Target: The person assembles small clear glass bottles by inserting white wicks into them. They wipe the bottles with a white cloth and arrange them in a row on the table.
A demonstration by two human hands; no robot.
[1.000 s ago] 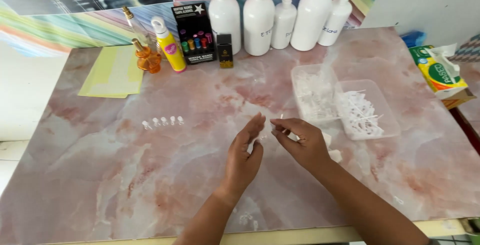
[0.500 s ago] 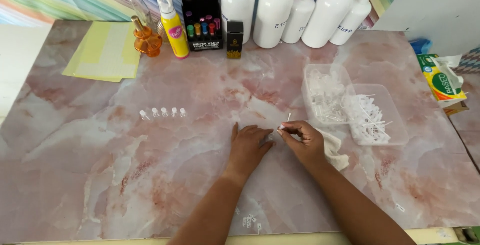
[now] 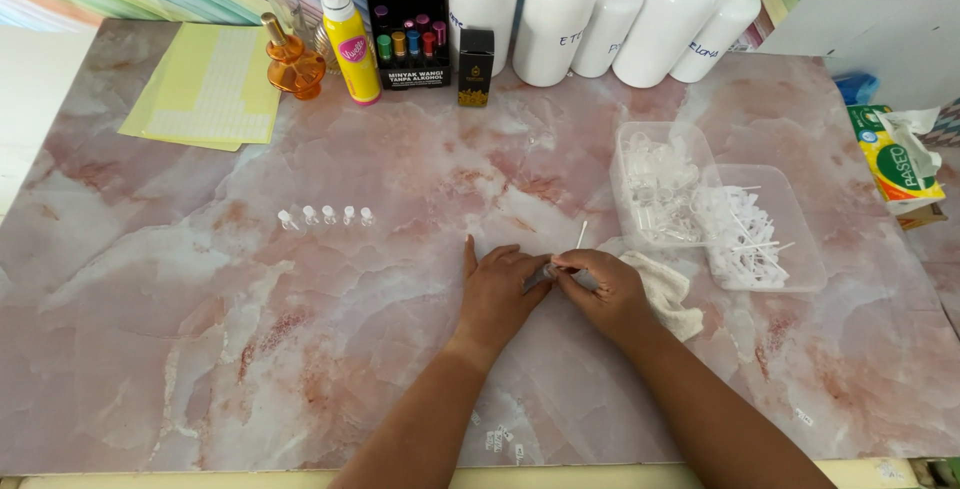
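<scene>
Clear plastic is all the two hands have between them: the left hand (image 3: 500,289) and the right hand (image 3: 605,294) meet low over the pink marbled tabletop (image 3: 200,349), fingers pinched closed on a tiny clear vial (image 3: 549,272), with a thin white stick (image 3: 581,235) poking up from it. The piece is so small that I'd guess a slight slip would flick it off across the slick surface. A rumpled white cloth (image 3: 668,299) lies against the right wrist, and just beyond it sit two clear tubs (image 3: 800,249) of spare vials and sticks; an elbow swing could catch them. The row of five finished vials (image 3: 326,216) stands well apart to the left, upright but light enough to topple if the tabletop is jolted.
</scene>
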